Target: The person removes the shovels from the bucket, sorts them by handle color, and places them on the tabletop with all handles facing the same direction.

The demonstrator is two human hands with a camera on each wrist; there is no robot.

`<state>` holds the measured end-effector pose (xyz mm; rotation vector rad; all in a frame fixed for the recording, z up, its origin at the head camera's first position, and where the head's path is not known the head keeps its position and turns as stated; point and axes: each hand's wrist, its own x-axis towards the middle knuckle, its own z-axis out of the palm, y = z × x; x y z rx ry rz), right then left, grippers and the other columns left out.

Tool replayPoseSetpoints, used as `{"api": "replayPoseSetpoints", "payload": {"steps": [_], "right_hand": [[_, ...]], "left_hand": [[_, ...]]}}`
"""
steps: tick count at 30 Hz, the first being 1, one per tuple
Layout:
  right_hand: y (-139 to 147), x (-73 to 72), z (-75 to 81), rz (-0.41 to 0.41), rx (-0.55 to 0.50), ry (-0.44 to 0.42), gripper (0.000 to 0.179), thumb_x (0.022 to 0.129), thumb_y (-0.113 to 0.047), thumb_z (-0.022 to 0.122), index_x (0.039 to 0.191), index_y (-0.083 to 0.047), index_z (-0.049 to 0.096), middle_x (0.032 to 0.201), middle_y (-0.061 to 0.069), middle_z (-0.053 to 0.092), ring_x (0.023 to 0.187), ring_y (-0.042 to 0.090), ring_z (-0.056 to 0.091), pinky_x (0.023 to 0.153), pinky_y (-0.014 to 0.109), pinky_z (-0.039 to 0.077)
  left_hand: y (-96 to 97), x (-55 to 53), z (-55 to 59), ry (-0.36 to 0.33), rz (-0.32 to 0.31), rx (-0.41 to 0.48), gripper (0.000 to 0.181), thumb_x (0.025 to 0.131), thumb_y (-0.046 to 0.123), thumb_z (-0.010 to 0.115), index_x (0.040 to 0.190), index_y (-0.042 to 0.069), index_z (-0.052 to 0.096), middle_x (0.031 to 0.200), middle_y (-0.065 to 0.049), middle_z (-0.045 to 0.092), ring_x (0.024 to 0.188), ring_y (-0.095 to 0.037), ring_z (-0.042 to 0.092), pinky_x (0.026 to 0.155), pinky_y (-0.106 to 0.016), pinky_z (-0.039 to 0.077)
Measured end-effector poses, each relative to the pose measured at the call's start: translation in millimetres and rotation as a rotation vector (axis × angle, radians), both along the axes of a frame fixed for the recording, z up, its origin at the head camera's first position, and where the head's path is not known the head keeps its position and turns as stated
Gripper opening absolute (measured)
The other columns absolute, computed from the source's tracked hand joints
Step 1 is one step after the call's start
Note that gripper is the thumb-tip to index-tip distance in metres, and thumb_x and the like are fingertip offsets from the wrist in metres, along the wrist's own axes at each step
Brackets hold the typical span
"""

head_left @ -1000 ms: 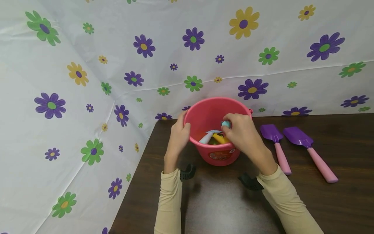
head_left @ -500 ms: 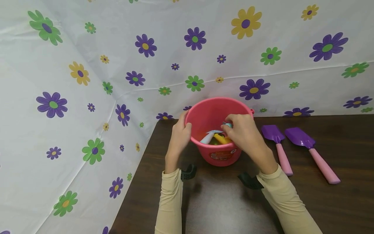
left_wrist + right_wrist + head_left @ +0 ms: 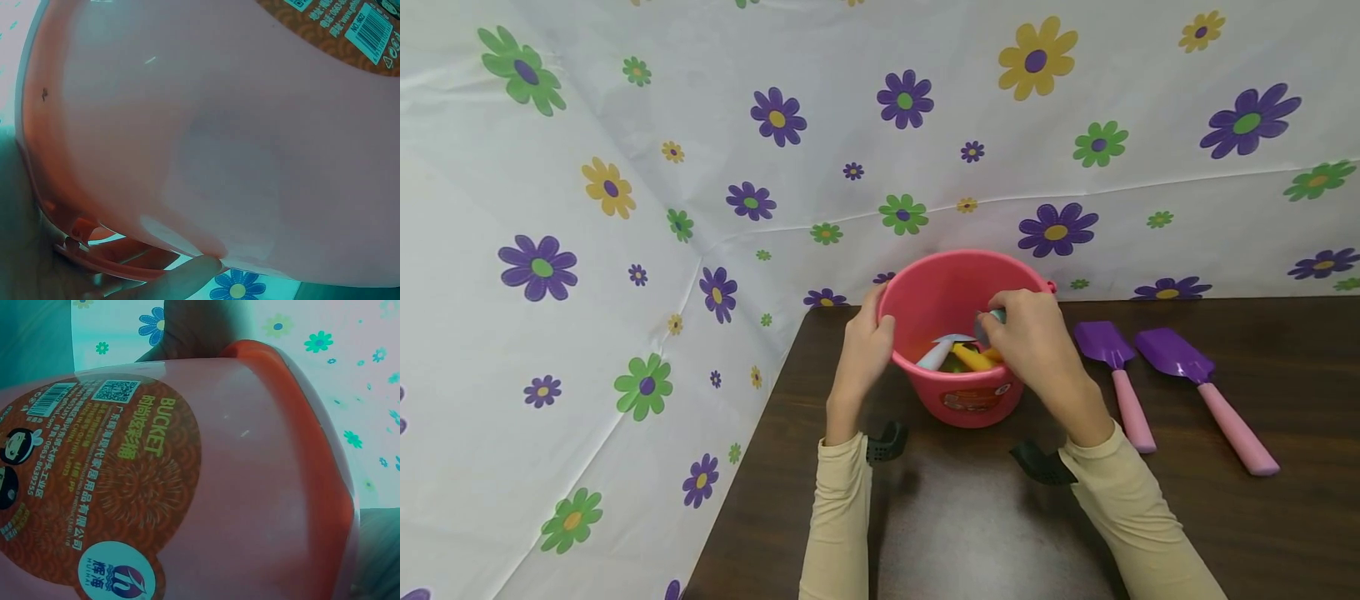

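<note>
A pink bucket stands upright on the dark wooden table. My left hand grips its left rim, thumb on the inside; in the left wrist view a finger lies along the bucket's outer wall. My right hand reaches over the right rim and pinches a small light-blue object, mostly hidden by the fingers, so its kind is unclear. Below it in the bucket lie a pale-blue handled piece and a yellow piece. The bucket's printed label fills much of the right wrist view.
Two toy shovels with purple blades and pink handles lie right of the bucket: a nearer shovel and a farther-right shovel. A flower-patterned white sheet hangs behind and along the left side of the table.
My right hand has shifted slightly inside the bucket, and the light-blue object has turned in its fingers. My left hand keeps its grip on the rim. The whole view drifts slightly.
</note>
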<state>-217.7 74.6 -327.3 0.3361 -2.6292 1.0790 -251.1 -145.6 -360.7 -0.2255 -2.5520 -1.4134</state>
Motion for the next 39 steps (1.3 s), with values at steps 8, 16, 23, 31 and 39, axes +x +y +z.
{"api": "replayPoseSetpoints", "payload": {"steps": [8, 16, 23, 31, 39], "right_hand": [[0.7, 1.4, 0.3, -0.029, -0.043, 0.020, 0.020, 0.090, 0.000, 0.071, 0.103, 0.014, 0.074, 0.094, 0.027, 0.074, 0.067, 0.030, 0.066, 0.065, 0.043, 0.060], [2.1, 1.9, 1.8, -0.047, -0.046, -0.001, 0.021, 0.089, 0.001, 0.069, 0.104, 0.014, 0.074, 0.094, 0.028, 0.073, 0.063, 0.028, 0.064, 0.061, 0.039, 0.058], [2.5, 2.1, 1.9, -0.049, -0.046, -0.003, 0.021, 0.088, 0.002, 0.068, 0.105, 0.015, 0.073, 0.094, 0.028, 0.073, 0.061, 0.027, 0.062, 0.055, 0.032, 0.053], [0.8, 1.4, 1.7, -0.033, -0.057, -0.004, 0.020, 0.089, 0.001, 0.070, 0.105, 0.013, 0.074, 0.095, 0.027, 0.074, 0.061, 0.026, 0.064, 0.058, 0.035, 0.057], [2.6, 1.2, 1.3, -0.024, -0.095, -0.016, 0.022, 0.090, -0.002, 0.074, 0.108, 0.011, 0.075, 0.099, 0.026, 0.075, 0.073, 0.032, 0.068, 0.067, 0.041, 0.061]], "left_hand": [[1.7, -1.0, 0.3, -0.010, -0.008, 0.004, 0.054, 0.100, 0.010, 0.048, 0.154, 0.006, 0.044, 0.143, -0.016, 0.060, 0.119, -0.033, 0.066, 0.097, -0.048, 0.057], [3.0, -2.1, 0.2, -0.007, -0.009, -0.005, 0.053, 0.101, 0.011, 0.048, 0.154, 0.006, 0.045, 0.143, -0.016, 0.060, 0.119, -0.032, 0.066, 0.098, -0.047, 0.057], [3.5, -1.2, 1.4, -0.005, -0.010, -0.002, 0.053, 0.101, 0.011, 0.047, 0.154, 0.006, 0.045, 0.143, -0.016, 0.060, 0.118, -0.033, 0.066, 0.097, -0.048, 0.057], [1.6, -1.7, 0.1, -0.007, -0.004, 0.003, 0.053, 0.101, 0.010, 0.047, 0.154, 0.006, 0.045, 0.144, -0.016, 0.059, 0.120, -0.033, 0.066, 0.099, -0.049, 0.056], [0.5, -2.1, -0.9, -0.008, -0.002, 0.009, 0.053, 0.101, 0.010, 0.047, 0.153, 0.006, 0.045, 0.145, -0.016, 0.059, 0.122, -0.033, 0.065, 0.100, -0.049, 0.055]]}}
